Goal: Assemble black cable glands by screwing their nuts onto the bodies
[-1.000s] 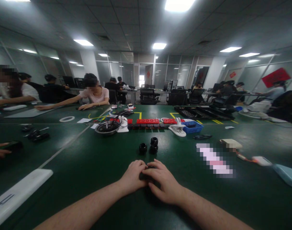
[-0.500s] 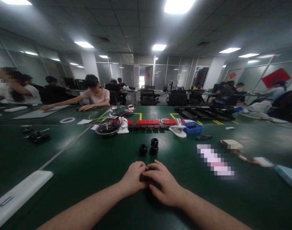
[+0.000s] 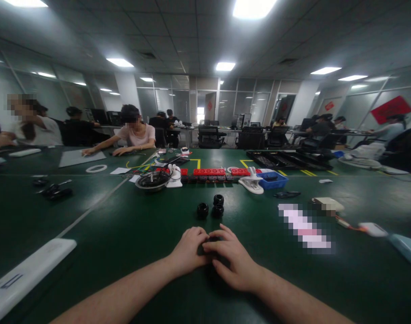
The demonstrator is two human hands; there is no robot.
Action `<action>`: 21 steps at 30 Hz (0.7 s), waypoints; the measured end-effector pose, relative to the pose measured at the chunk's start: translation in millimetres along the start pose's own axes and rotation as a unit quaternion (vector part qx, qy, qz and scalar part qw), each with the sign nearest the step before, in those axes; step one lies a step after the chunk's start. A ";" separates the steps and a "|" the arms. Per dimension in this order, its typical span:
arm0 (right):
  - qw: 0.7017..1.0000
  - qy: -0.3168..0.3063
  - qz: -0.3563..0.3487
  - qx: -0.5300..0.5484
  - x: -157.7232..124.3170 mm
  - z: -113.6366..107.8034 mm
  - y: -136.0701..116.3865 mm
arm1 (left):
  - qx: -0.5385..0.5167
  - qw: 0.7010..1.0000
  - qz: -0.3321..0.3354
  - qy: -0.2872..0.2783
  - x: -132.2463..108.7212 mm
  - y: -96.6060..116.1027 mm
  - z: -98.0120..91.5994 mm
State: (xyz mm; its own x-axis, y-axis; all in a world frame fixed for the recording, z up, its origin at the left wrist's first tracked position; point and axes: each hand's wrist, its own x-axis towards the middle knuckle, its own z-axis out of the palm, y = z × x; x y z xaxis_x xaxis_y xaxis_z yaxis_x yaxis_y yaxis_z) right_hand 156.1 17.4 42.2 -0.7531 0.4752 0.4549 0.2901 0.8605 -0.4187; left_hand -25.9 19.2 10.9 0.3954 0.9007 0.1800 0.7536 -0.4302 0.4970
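Note:
My left hand [image 3: 191, 247] rests low over the green table [image 3: 141, 288], its fingers curled together and their tips hidden behind my right hand. Whatever lies within that curl, if anything, is out of sight. My right hand [image 3: 230, 258] meets it from the side, fingers apart and arched over the left fingertips, thumb spread away. Just beyond both hands stand three small, black, round parts with dark openings: one black part [image 3: 202, 210] on the left, another black part [image 3: 217, 210] at the right, and a third black part [image 3: 218, 199] behind it.
Red power strips [image 3: 209, 172] lie across the table, between a metal bowl [image 3: 153, 181] and a blue basket [image 3: 273, 180]. A white clip stand [image 3: 251, 182] is near the basket. At left lies a long white case [image 3: 37, 274]. Across the table, a person [image 3: 136, 132] handles a grey board [image 3: 80, 157].
My hands keep nearly the same pose. The grey board across the table has shifted right, along with that person's reaching hand. The person at far left has changed posture.

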 end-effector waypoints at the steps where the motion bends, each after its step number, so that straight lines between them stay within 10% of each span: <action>1: 1.000 0.000 -0.001 0.000 0.0 0.0 0.2 | -0.002 1.000 -0.001 0.000 -0.1 0.3 -0.4; 12: 0.999 0.042 -0.021 -0.015 -3.6 -0.4 1.2 | 0.005 1.000 -0.006 -0.005 0.3 0.7 -0.5; 21: 0.984 0.057 0.146 -0.087 3.1 11.2 9.8 | -0.003 1.000 -0.022 -0.017 0.1 5.7 -5.1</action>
State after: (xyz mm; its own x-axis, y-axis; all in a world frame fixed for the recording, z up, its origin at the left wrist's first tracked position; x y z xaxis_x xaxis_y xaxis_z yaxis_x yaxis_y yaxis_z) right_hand 150.0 25.2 30.6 -0.5546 0.7151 0.4254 0.5882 0.6986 -0.4074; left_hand -24.2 17.1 18.1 0.3797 0.9159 0.1300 0.7677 -0.3904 0.5082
